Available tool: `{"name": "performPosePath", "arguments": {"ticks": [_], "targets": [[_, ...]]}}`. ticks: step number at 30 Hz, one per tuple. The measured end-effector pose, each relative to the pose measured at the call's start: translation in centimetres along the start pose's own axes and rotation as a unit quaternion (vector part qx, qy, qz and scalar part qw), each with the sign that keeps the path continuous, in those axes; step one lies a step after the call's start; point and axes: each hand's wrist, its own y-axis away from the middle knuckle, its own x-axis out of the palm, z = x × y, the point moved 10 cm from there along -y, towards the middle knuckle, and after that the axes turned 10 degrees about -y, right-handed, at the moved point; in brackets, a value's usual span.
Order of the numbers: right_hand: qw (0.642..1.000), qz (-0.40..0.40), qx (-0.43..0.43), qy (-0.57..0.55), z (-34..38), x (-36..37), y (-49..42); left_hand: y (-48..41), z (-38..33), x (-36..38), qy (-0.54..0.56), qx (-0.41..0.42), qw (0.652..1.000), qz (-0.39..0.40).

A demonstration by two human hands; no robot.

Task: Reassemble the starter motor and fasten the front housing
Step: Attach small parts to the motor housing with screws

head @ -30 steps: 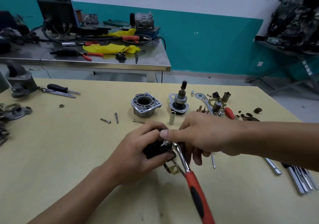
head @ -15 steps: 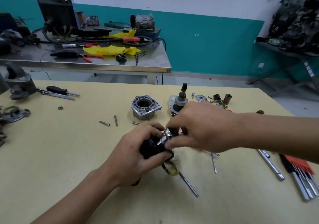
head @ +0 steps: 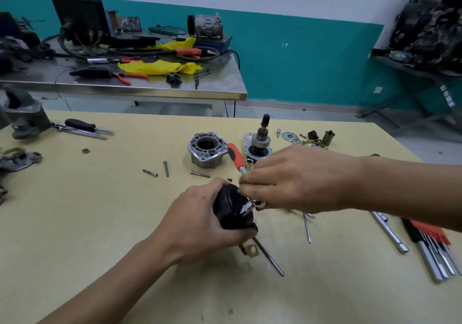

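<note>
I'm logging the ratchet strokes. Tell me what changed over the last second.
The ratchet swung round: a second ago its red handle pointed toward the person, now it points away, toward the silver housing. The right hand stayed at the ratchet's head. The left hand kept gripping the black motor body. The loose bolts on the table stayed put.

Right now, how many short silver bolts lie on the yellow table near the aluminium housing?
3: two short silver bolts lie left of the round aluminium housing, the third just in front. Both hands may hide more.
</note>
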Motion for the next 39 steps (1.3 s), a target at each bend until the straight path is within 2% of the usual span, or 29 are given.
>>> {"name": "performPosePath", "arguments": {"ticks": [1,3,5,6,8,9,10,11,12,13,14,16,17,18,20,22,24,25,26,28,31,32,33,34,35,37,38,39], "targets": [[1.0,-0.025,-0.017,0.0,0.3,-0.2,0.2,0.1,-0.1,0.1,-0.003,0.002,1.0,0.002],[0.999,-0.031,0.004,-0.033,0.2,-0.1,0.3,0.2,-0.1,0.2,-0.006,0.003,1.0,0.003],[0.982,-0.013,0.118,-0.147,-1.5,1.1,0.5,0.2,0.2,0.1,0.003,-0.007,1.0,-0.004],[0.947,-0.002,0.196,-0.255,-2.6,2.1,1.0,0.1,0.3,0.1,0.004,-0.015,1.0,-0.006],[0.825,-0.013,0.32,-0.466,-4.0,4.4,2.0,0.1,0.3,0.2,-0.005,-0.021,1.0,-0.001],[0.769,-0.006,0.36,-0.527,-4.1,5.5,2.4,0.2,0.3,0.3,-0.008,-0.02,1.0,0.0],[0.73,0.006,0.391,-0.56,-4.0,6.5,2.9,0.2,0.2,0.3,-0.01,-0.018,1.0,0.0],[0.711,0.018,0.41,-0.571,-3.7,6.9,3.1,0.3,0.1,0.3,-0.014,-0.018,1.0,-0.002],[0.715,0.022,0.413,-0.565,-3.6,6.9,3.2,0.3,0.1,0.3,-0.016,-0.02,1.0,-0.004],[0.746,0.014,0.397,-0.534,-3.6,6.3,3.0,0.3,0.1,0.2,-0.017,-0.024,1.0,-0.005],[0.8,0.0,0.361,-0.479,-3.6,5.2,2.6,0.4,0.1,0.1,-0.013,-0.027,1.0,-0.006],[0.927,-0.026,0.236,-0.292,-2.4,2.3,1.6,0.3,0.1,0.1,-0.004,-0.028,1.0,-0.004],[0.97,-0.044,0.15,-0.184,-1.3,1.1,1.2,0.3,0.0,0.0,-0.006,-0.026,1.0,-0.003],[0.99,-0.062,0.076,-0.097,-0.3,0.4,1.1,0.3,-0.1,0.0,-0.01,-0.023,1.0,0.0],[0.997,-0.08,0.001,-0.012,0.5,-0.1,1.1,0.3,-0.4,0.1,-0.013,-0.011,1.0,0.007],[0.995,-0.096,-0.027,-0.014,0.8,-0.4,0.9,0.5,-0.5,0.1,-0.007,-0.001,1.0,0.009],[0.992,-0.09,0.021,-0.089,0.1,0.0,0.6,0.6,-0.3,-0.1,0.005,-0.005,1.0,0.003],[0.98,-0.083,0.089,-0.158,-1.1,0.5,0.5,0.6,0.0,-0.2,0.015,-0.014,1.0,-0.003],[0.952,-0.07,0.167,-0.247,-2.3,1.5,0.8,0.6,0.3,-0.4,0.023,-0.023,0.999,-0.008],[0.874,-0.066,0.282,-0.389,-3.6,3.4,1.4,0.5,0.5,-0.4,0.023,-0.028,0.999,-0.014],[0.759,-0.04,0.377,-0.529,-4.0,5.5,1.9,0.6,0.4,-0.4,0.013,-0.029,0.999,-0.02],[0.733,-0.028,0.396,-0.553,-3.8,5.6,2.1,0.6,0.3,-0.3,0.011,-0.029,0.999,-0.02],[0.738,-0.023,0.398,-0.544,-3.8,5.3,2.1,0.7,0.3,-0.3,0.011,-0.028,0.999,-0.019],[0.779,-0.024,0.379,-0.499,-3.9,4.6,1.8,0.7,0.3,-0.3,0.013,-0.026,0.999,-0.018],[0.839,-0.025,0.34,-0.423,-3.7,3.5,1.4,0.7,0.3,-0.4,0.016,-0.022,0.999,-0.018],[0.948,-0.024,0.218,-0.232,-2.2,1.4,0.4,0.7,0.3,-0.5,0.024,-0.014,1.0,-0.015],[0.979,-0.034,0.14,-0.147,-1.1,0.5,0.1,0.6,0.2,-0.5,0.027,-0.008,1.0,-0.009],[0.994,-0.051,0.067,-0.075,0.0,-0.2,0.0,0.6,0.1,-0.3,0.027,-0.001,1.0,0.0]]}}
